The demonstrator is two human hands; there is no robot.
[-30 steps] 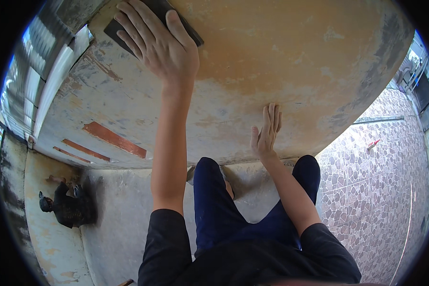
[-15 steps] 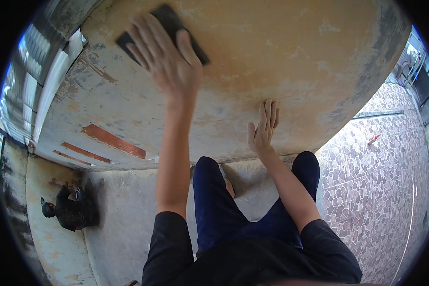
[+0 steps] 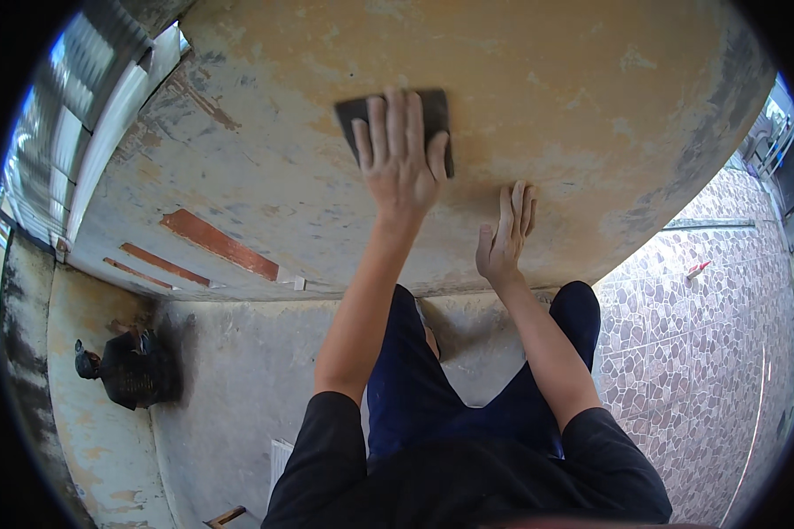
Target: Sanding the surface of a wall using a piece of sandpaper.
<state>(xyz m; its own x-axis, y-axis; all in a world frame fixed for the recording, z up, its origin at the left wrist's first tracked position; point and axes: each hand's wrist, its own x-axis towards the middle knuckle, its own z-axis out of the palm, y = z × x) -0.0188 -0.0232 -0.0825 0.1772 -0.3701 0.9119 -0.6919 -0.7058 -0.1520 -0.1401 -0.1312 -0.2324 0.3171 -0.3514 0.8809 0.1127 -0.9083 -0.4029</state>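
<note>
Left grip (image 3: 404,167): flat, fingers extended with small gaps, thumb out to the right. It is laid over a dark rectangular sheet (image 3: 435,108), probably sandpaper, which lies between it and the worn yellowish plaster wall (image 3: 582,97). Sheet pinned by pressure, not visibly clamped; both upper corners stick out beside the fingers. Fingertips reach about to its top edge, slightly blurred.

Right grip (image 3: 505,234): to the right of and lower than the left one, empty, fingers nearly together, thumb apart, resting on the wall. Whether it bears weight: cannot tell.

Below and left of the left grip: three brick-red strips (image 3: 220,244) in the wall; painted or recessed, not clear. Farther that way, well apart, a crouching co-worker (image 3: 137,375) in dark clothing.

Risks (judgement):
- Sheet could slip or fold, since only flat pressure seems to hold it; uneven pressure or a loose corner snagging on flaking plaster would cause it.
- Fingertips could scrape the wall if the sheet shifted down under them.
- Grips could bump if the left slid right and low; they are near each other.
</note>
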